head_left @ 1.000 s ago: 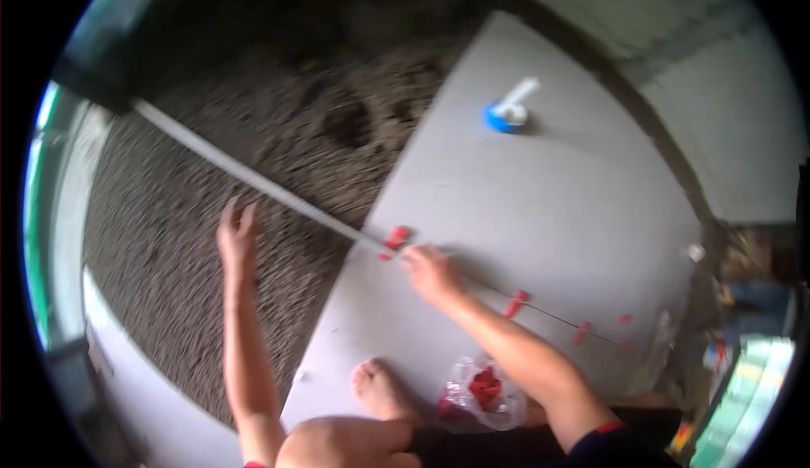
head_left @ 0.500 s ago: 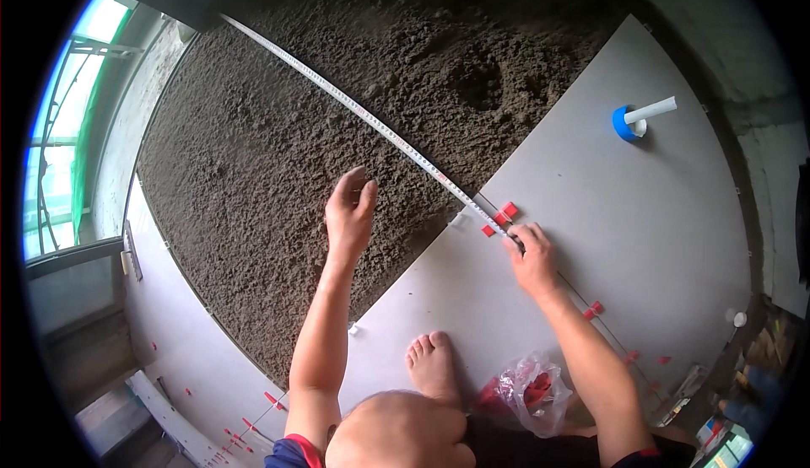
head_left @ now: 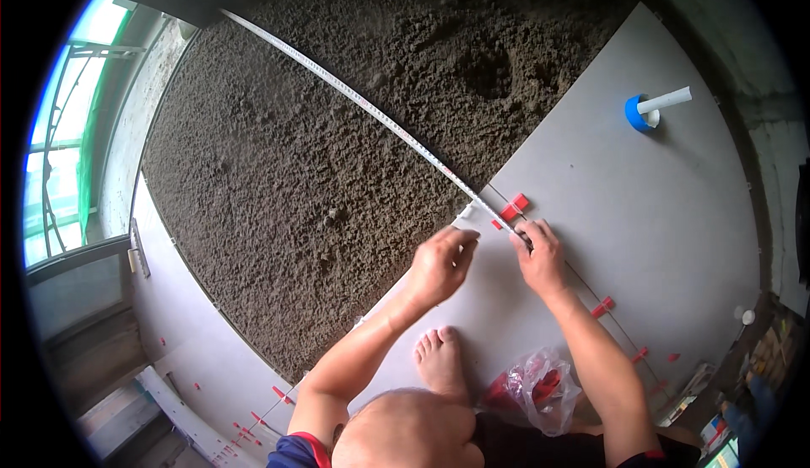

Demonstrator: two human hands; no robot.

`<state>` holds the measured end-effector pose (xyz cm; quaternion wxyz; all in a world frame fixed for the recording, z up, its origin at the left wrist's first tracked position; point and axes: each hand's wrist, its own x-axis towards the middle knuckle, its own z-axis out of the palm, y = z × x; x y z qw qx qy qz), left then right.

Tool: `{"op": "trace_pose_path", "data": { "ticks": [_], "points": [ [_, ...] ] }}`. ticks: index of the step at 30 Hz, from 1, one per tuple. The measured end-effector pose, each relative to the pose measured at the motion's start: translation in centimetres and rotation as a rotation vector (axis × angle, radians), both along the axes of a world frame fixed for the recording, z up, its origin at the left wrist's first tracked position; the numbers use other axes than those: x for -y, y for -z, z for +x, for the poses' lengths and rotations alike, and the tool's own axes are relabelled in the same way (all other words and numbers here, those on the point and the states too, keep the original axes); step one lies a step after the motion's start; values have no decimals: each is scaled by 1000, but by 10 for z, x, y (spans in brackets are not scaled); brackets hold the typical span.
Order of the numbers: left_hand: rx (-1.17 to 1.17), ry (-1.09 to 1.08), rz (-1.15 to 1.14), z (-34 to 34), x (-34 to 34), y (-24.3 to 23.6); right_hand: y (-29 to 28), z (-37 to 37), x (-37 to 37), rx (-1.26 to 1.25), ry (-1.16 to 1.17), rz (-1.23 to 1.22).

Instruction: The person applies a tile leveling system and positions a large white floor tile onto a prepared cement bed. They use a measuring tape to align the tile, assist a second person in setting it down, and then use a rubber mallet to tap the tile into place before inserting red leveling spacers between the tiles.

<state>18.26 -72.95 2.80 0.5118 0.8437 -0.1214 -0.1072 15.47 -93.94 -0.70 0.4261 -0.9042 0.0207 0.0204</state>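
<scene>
Head view, tape measure: the white tape point(head_left: 363, 101) runs slantwise from the upper left, across the grey-brown sand bed point(head_left: 261, 190), onto the grey tile point(head_left: 641, 215), its near end at the right hand.
Right hand point(head_left: 541, 257): fingers closed on the near end of the tape; a small dark part shows under the fingertips.
Left hand point(head_left: 442, 264): half open, fingers curled, thumb apart; near the tile's edge, apart from the tape; nothing visible in its grasp, though the palm is hidden.
Plastic bag point(head_left: 564, 416): clear, crumpled, beside the right forearm, with red pieces point(head_left: 547, 385) inside.
Blue ring point(head_left: 634, 113): on the far part of the tile, a white stick point(head_left: 672, 98) slanting out from it.
Red clip point(head_left: 516, 207): at the tile seam, close against the tape; a smaller red bit shows on the tape's other side.
Second clip point(head_left: 602, 307): farther along the same seam, beyond the right forearm.
Bare foot point(head_left: 440, 360): on the tile, between the forearms.
Left-side tiles point(head_left: 190, 274): along the sand's far left edge.
</scene>
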Motion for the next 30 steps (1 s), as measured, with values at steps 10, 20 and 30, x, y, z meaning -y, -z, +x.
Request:
{"op": "trace_pose_path", "data": {
  "ticks": [10, 20, 30],
  "points": [
    [54, 207, 478, -17, 19, 30, 3, -3, -4, -7, 1, -15],
    [18, 283, 701, -7, 28, 30, 6, -5, -8, 38, -9, -81],
    [-47, 290, 731, -5, 32, 31, 6, -6, -5, 10, -7, -109]
  ]
}}
